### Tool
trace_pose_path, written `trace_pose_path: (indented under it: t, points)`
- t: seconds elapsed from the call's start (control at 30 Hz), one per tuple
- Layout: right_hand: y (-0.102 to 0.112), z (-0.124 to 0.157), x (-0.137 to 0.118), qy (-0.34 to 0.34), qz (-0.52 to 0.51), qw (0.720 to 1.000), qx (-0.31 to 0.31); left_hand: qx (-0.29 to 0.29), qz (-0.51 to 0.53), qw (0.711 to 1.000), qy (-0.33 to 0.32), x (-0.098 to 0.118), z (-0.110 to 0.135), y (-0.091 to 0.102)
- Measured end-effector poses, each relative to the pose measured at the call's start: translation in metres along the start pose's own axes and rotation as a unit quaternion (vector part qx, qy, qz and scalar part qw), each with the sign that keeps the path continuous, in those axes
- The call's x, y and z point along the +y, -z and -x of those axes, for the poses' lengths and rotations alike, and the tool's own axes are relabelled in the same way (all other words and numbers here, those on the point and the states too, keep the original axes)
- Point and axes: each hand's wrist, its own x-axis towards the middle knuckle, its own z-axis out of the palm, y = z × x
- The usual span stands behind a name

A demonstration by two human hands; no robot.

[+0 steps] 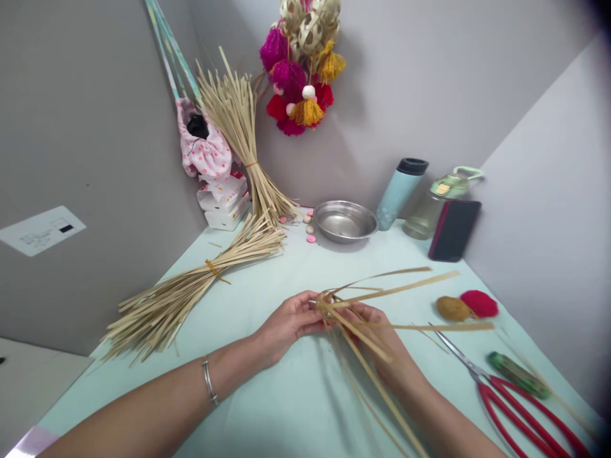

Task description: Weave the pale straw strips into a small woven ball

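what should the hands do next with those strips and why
I'd probably have the right hand ease one loose strip snugly into the gathered end, since the left hand pinches that end, the right hand sits close beside it, and several long strips fan out with free tips.

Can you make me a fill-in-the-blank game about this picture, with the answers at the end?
1. The flat tan strips are held by this many hands: ____.
2. A thin silver metal bracelet is worn on the person's ____ arm.
3. The large red-handled metal scissors lie nearer to the person's ____ hand.
4. The lid of the tall light-blue bottle is coloured ____.

Missing words: two; left; right; black.
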Motion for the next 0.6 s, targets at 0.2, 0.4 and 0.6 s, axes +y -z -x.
trace_pose_path:
  t: [0.2,0.4,0.6]
  points:
    - [-0.0049,0.0051,-0.0043,0.077,0.065,0.991,0.087,-0.003,-0.006,1.000,-0.005,0.0023,0.0006,-0.0014]
    - [-0.0026,0.0075,-0.0039,0.100,0.092,0.986,0.101,-0.013,-0.001,1.000,0.003,0.0008,-0.0007,0.0021]
    - [-0.0040,0.0021,-0.0058,0.060,0.029,0.995,0.068,-0.016,-0.008,1.000,0.009,0.0017,0.0001,0.0024]
